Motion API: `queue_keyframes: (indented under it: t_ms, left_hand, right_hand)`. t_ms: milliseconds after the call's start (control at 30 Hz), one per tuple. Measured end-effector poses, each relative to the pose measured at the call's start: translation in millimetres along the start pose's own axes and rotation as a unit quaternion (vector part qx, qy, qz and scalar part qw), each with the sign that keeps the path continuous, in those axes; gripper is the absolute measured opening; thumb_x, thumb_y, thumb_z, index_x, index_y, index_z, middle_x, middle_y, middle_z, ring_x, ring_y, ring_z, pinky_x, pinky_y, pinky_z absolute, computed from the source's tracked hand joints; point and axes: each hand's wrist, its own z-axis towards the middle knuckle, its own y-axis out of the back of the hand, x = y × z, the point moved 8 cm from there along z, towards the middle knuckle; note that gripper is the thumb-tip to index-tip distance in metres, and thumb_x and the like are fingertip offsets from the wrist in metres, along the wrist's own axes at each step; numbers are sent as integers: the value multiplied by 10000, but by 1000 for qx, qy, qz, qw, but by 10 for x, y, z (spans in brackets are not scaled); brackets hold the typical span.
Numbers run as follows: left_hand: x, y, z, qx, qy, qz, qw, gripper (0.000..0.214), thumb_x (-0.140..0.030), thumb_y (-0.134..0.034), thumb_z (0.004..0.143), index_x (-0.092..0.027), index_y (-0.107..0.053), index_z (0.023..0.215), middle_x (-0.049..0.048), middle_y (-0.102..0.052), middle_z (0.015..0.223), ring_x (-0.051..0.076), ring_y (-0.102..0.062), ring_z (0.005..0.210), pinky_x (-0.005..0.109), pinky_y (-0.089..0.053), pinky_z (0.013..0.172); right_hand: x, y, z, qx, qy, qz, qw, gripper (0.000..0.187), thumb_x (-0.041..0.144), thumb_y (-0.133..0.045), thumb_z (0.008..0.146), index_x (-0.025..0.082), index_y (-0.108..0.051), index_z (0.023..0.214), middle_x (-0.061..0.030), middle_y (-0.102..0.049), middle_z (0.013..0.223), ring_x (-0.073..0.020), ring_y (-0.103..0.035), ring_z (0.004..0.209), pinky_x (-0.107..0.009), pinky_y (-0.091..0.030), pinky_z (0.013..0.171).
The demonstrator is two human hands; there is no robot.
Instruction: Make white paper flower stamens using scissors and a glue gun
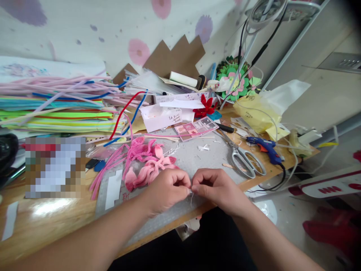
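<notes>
While both hands meet over the near edge of a grey cutting mat (197,156), the left hand (166,188) and right hand (217,186) each pinch their fingertips closed on what looks like a white thread (191,192), just beside a heap of pink petals (146,167). Such fine work probably goes best with tight, close-set pinches. Scissors (242,158), a blue glue gun (266,147) and stacked pipe cleaners (56,109) crowd the wooden desk (56,218) below a flower-print wall (113,34).

Scissors (244,160) lie on the surface (56,218). Just right of them rests a blue glue gun (266,148). Behind them sit a pink palette (196,128) and a red paper flower (205,107). Far to their left is a stack of coloured sheets (56,113), and behind and to their right a yellow bag (254,113).
</notes>
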Motion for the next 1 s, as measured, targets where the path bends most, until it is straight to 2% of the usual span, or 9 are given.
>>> queue_keyframes:
  t_ms: [167,300,467,733,1000]
  left_hand:
    - [-4,3,1,2,-7,-21,1000,115,-177,-539,654,-171,-478,556,-63,-409,537,94,-336,531,247,-247,505]
    - [32,-5,-15,4,7,-66,998,101,-151,-547,641,-167,-499,554,-59,-439,534,93,-352,532,247,-255,514]
    - [66,-14,-13,3,19,-128,992,58,-138,-513,617,-171,-519,570,-60,-467,492,92,-367,499,248,-260,505]
    - [10,15,-29,-7,-8,-70,998,74,-144,-529,631,-172,-498,570,-66,-424,523,89,-329,521,244,-239,498]
    - [-57,38,-45,-28,-27,7,999,80,-138,-499,640,-177,-479,573,-62,-411,542,93,-338,525,238,-256,486]
  right_hand:
    - [12,-30,-6,18,22,50,998,239,343,-585,805,160,-612,653,16,-521,596,-110,-435,579,-252,-330,577]
    - [22,-62,-30,35,36,180,982,344,386,-530,863,140,-672,669,-26,-604,642,-125,-533,623,-260,-395,635]
    - [-71,-125,-68,43,-6,298,954,187,304,-684,767,123,-711,730,-31,-646,671,-102,-569,604,-226,-434,610]
    - [-161,-120,-52,13,-31,314,949,170,248,-799,648,137,-689,714,7,-646,565,-71,-568,518,-177,-425,538]
    - [-171,-123,-35,10,-35,304,952,210,242,-831,599,141,-678,701,20,-639,589,-67,-530,531,-188,-393,533]
